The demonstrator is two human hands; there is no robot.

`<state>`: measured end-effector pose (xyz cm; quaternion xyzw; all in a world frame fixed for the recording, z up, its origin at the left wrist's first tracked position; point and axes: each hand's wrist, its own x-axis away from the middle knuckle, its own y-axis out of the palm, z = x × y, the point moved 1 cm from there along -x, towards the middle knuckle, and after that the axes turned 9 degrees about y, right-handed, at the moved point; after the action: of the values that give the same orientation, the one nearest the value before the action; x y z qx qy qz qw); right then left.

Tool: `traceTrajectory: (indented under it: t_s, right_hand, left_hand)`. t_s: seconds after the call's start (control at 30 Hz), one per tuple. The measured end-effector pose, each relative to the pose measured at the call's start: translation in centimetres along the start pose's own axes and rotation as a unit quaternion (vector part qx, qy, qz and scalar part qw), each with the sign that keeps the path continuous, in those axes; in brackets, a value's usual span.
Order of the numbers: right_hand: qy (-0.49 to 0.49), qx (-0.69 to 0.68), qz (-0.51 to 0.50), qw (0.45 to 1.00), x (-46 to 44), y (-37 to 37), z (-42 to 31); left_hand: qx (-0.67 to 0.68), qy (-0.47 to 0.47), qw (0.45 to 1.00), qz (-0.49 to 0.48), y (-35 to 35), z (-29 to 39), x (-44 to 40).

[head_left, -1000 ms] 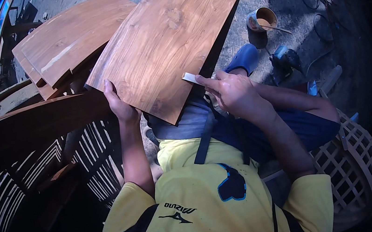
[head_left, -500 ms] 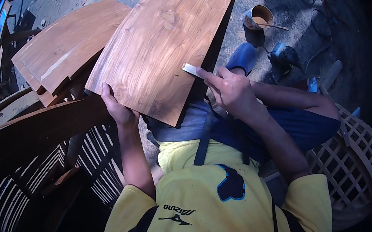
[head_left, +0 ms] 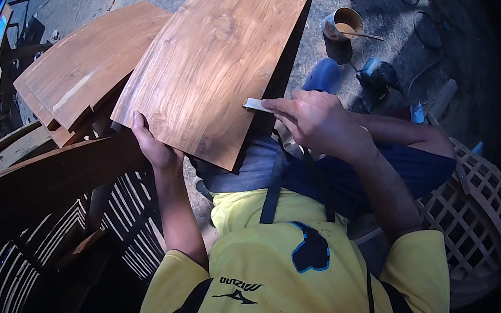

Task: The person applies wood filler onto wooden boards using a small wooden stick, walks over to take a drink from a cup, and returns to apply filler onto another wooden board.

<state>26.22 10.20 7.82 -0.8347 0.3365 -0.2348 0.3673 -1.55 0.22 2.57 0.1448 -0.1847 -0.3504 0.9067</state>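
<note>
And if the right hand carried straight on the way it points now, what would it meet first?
The wooden board, most likely. The pale flat tool in the right hand points that way, its tip on or just above the board's face; one view can't settle which.

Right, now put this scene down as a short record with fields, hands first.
left hand: grips the wooden board by its lower left edge, thumb on top
right hand: holds a pale flat tool, index finger extended along it
tool tip: over the board's face near its right edge; contact unclear
board: tilted across the lap, grain showing
left side: stacked panels
right side: can with a stick jutting out; blue shoe; lattice piece
</note>
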Motion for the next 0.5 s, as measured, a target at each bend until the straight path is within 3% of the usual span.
traceTrajectory:
  t_s: [0.23, 0.5]
  right_hand:
    - [0.049, 0.057, -0.043, 0.996, -1.0, 2.5, -0.6]
    - [0.021, 0.02, 0.011, 1.0, 0.0, 1.6, 0.7]
  left_hand:
    - [0.002, 0.002, 1.0, 0.001, 0.0, 0.0, -0.3]
    - [0.005, 0.0, 1.0, 0.007, -0.2, -0.2, -0.4]
